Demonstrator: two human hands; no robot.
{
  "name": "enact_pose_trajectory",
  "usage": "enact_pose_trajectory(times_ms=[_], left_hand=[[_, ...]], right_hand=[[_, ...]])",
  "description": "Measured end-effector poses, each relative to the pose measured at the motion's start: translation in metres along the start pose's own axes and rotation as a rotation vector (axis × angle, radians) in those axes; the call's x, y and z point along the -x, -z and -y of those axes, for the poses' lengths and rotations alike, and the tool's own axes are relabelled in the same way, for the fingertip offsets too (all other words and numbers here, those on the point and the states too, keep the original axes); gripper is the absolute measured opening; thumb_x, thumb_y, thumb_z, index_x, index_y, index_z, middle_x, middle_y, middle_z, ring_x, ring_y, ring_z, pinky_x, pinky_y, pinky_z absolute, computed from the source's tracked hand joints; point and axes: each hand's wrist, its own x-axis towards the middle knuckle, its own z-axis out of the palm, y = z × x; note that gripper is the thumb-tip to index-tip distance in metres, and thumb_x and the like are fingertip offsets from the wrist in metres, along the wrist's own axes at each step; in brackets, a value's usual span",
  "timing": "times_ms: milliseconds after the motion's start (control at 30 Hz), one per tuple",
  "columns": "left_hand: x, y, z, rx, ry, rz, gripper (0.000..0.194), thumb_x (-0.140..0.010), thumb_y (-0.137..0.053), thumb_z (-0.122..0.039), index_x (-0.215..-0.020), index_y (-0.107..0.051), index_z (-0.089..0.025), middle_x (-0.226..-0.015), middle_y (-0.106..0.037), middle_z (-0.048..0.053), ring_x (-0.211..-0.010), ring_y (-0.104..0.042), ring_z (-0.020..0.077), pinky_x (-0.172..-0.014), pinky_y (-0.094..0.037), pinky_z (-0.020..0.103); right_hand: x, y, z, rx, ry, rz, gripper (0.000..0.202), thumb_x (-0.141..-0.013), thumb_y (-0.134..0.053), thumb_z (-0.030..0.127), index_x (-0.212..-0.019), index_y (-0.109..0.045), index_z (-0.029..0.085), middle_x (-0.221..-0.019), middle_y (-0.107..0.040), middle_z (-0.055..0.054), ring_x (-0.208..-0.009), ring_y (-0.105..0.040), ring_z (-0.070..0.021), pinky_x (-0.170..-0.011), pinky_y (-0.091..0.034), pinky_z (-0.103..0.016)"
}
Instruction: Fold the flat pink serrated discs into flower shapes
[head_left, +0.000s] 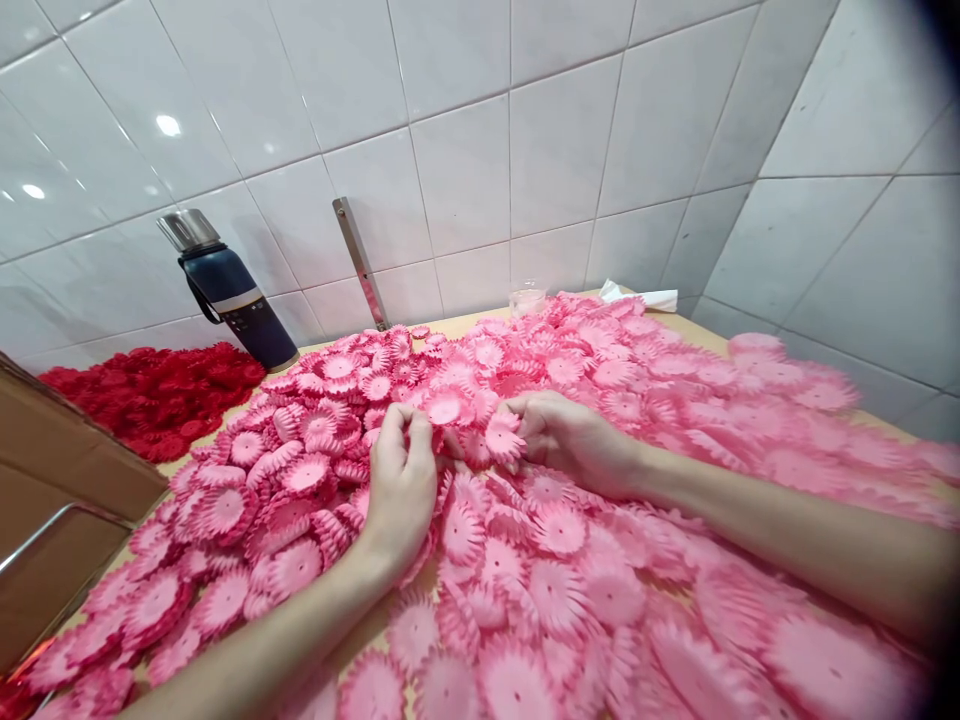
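Note:
Pink petal discs [559, 528] with fringed edges and small centre holes lie in a wide heap over the table. My left hand [403, 480] is over the middle of the heap, its fingers bent and pressed together; what they hold, if anything, is hidden. To its right, my right hand [559, 435] pinches a light pink petal disc [504, 437] between thumb and fingers. The two hands are a short distance apart. Darker pink discs [307, 472] lie on the left side of the heap, paler ones on the right.
A dark blue bottle [238, 305] stands by the tiled wall, beside a red petal pile [161, 395]. A cardboard box [60, 500] is at the left. Near the wall are a metal strip [360, 262], a clear cup [527, 298] and white paper [652, 299].

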Motion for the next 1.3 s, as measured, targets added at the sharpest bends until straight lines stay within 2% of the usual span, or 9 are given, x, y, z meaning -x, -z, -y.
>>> enact_pose_trajectory(times_ms=[100, 267, 400, 633, 833, 900, 1033, 1167, 1300], left_hand=[[0.000, 0.001, 0.002, 0.102, 0.012, 0.026, 0.020, -0.092, -0.044, -0.030, -0.075, -0.042, -0.019, -0.069, -0.045, -0.004, -0.059, -0.044, 0.0094, -0.057, -0.038, 0.021], [0.001, 0.000, -0.002, -0.024, -0.099, 0.030, 0.016, -0.085, -0.055, -0.019, -0.072, -0.046, -0.018, -0.076, -0.053, -0.002, -0.072, -0.049, 0.0108, -0.070, -0.041, 0.023], [0.001, -0.002, -0.002, -0.013, -0.119, 0.006, 0.008, -0.082, -0.058, -0.015, -0.080, -0.051, -0.019, -0.081, -0.056, -0.001, -0.077, -0.053, 0.0132, -0.075, -0.043, 0.025], [0.001, -0.001, -0.003, -0.053, -0.170, 0.167, 0.008, -0.086, -0.058, -0.024, -0.083, -0.064, -0.019, -0.087, -0.065, 0.003, -0.085, -0.060, 0.0182, -0.081, -0.046, 0.031], [-0.001, -0.002, -0.001, -0.018, -0.140, 0.013, 0.006, -0.083, -0.063, -0.020, -0.085, -0.058, -0.020, -0.085, -0.062, 0.000, -0.079, -0.057, 0.0133, -0.074, -0.046, 0.025], [0.000, -0.002, -0.001, -0.019, -0.144, 0.006, 0.008, -0.084, -0.060, -0.016, -0.089, -0.056, -0.021, -0.090, -0.061, 0.000, -0.084, -0.057, 0.0134, -0.075, -0.045, 0.024], [0.002, 0.000, -0.001, -0.057, -0.214, 0.079, 0.028, -0.084, -0.048, -0.003, -0.100, -0.058, -0.023, -0.104, -0.062, 0.000, -0.094, -0.058, 0.0139, -0.084, -0.044, 0.027], [0.001, 0.003, -0.004, -0.099, -0.248, 0.165, 0.033, -0.077, -0.043, 0.004, -0.077, -0.066, -0.019, -0.096, -0.065, 0.002, -0.096, -0.058, 0.0149, -0.088, -0.042, 0.027], [0.000, 0.002, -0.009, -0.121, -0.220, 0.175, 0.018, -0.081, -0.053, -0.009, -0.071, -0.065, -0.017, -0.082, -0.064, 0.003, -0.082, -0.059, 0.0158, -0.078, -0.044, 0.028]], right_hand=[[0.000, -0.001, 0.001, -0.074, -0.026, -0.030, 0.007, -0.053, -0.052, 0.019, -0.046, -0.053, 0.017, -0.046, -0.045, 0.002, -0.043, -0.036, -0.0082, -0.042, -0.030, -0.023], [0.001, -0.003, 0.003, -0.038, -0.017, -0.032, 0.011, -0.058, -0.059, 0.016, -0.049, -0.053, 0.016, -0.052, -0.050, 0.002, -0.050, -0.050, -0.0102, -0.049, -0.037, -0.023], [0.000, -0.002, 0.001, 0.006, 0.007, 0.007, 0.014, -0.061, -0.067, 0.017, -0.054, -0.056, 0.015, -0.053, -0.054, 0.002, -0.052, -0.053, -0.0098, -0.051, -0.037, -0.023], [-0.002, 0.000, -0.002, 0.039, 0.016, 0.055, 0.011, -0.066, -0.071, 0.019, -0.061, -0.062, 0.014, -0.053, -0.060, 0.001, -0.053, -0.052, -0.0094, -0.055, -0.038, -0.024], [-0.002, 0.003, -0.002, -0.034, -0.008, 0.007, 0.015, -0.065, -0.069, 0.016, -0.056, -0.057, 0.015, -0.054, -0.057, 0.002, -0.053, -0.055, -0.0097, -0.051, -0.037, -0.022], [-0.002, 0.003, -0.002, -0.037, -0.008, -0.002, 0.016, -0.065, -0.068, 0.015, -0.055, -0.055, 0.016, -0.053, -0.056, 0.002, -0.053, -0.054, -0.0095, -0.050, -0.037, -0.022], [-0.002, 0.003, -0.002, -0.011, -0.006, 0.011, 0.014, -0.067, -0.069, 0.015, -0.058, -0.058, 0.015, -0.056, -0.059, 0.001, -0.054, -0.054, -0.0093, -0.053, -0.039, -0.022], [-0.002, 0.002, -0.001, 0.004, 0.012, 0.037, 0.013, -0.068, -0.070, 0.016, -0.060, -0.060, 0.015, -0.055, -0.059, 0.001, -0.054, -0.052, -0.0091, -0.055, -0.039, -0.023], [-0.001, 0.002, -0.001, 0.016, 0.015, 0.046, 0.013, -0.067, -0.072, 0.016, -0.060, -0.061, 0.014, -0.054, -0.059, 0.001, -0.055, -0.052, -0.0088, -0.056, -0.039, -0.023]])
